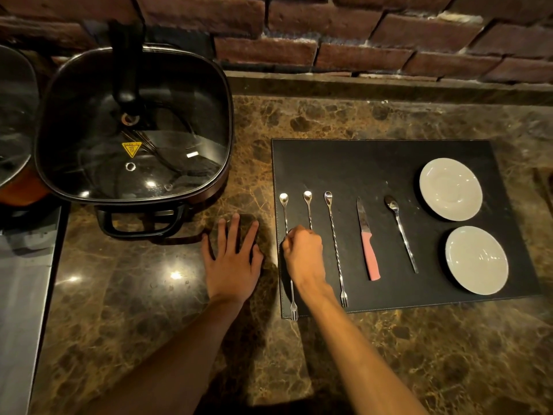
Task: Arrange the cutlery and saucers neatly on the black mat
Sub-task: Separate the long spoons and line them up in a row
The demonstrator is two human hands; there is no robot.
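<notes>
A black mat (389,163) lies on the marble counter. On it, from the left, lie three long twisted bar spoons with fork ends: the leftmost spoon (284,211), the second spoon (308,208) and the third spoon (336,247). Then come a pink-handled knife (368,247) and a plain spoon (401,232). Two white saucers sit at the right, one far (450,189), one near (476,260). My right hand (303,256) is curled over the leftmost spoon's stem and covers the second spoon's lower part. My left hand (233,256) rests flat on the counter, left of the mat.
A square electric pan with a glass lid (134,127) stands at the back left, its handle (140,223) pointing toward me. A second pot (15,121) is at the far left edge. A brick wall (359,40) runs behind the counter.
</notes>
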